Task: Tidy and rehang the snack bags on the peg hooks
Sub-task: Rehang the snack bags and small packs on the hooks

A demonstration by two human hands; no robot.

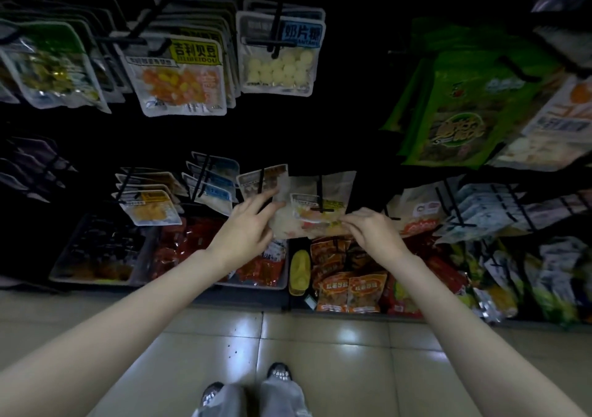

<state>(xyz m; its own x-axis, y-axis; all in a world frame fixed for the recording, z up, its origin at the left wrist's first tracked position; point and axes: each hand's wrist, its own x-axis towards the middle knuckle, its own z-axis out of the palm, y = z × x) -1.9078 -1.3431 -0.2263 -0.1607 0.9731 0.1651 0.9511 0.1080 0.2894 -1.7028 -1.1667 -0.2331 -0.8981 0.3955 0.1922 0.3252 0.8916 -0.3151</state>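
I hold the clear snack bag (309, 216) in both hands at the lower row of the display, in front of the black peg hook (320, 192) that crosses its header. My left hand (246, 229) pinches the bag's left edge, with fingers (267, 208) extended along the film. My right hand (371, 229) pinches the lower right edge, with fingers curled onto it. The picture is blurred here, so I cannot tell whether the hang hole is already threaded on the peg. Risk one: if the hole sits off the peg tip, pushing will crumple or tear the header. Risk two: the film looks slick, so a light two-point pinch may let the bag slip into the bins of red packets (349, 285) below. Risk three: the neighbouring bag (261, 178) hangs just beside on the left, and a sideways shift of my left hand may knock it askew. The lighting is dim, which makes alignment harder to judge.
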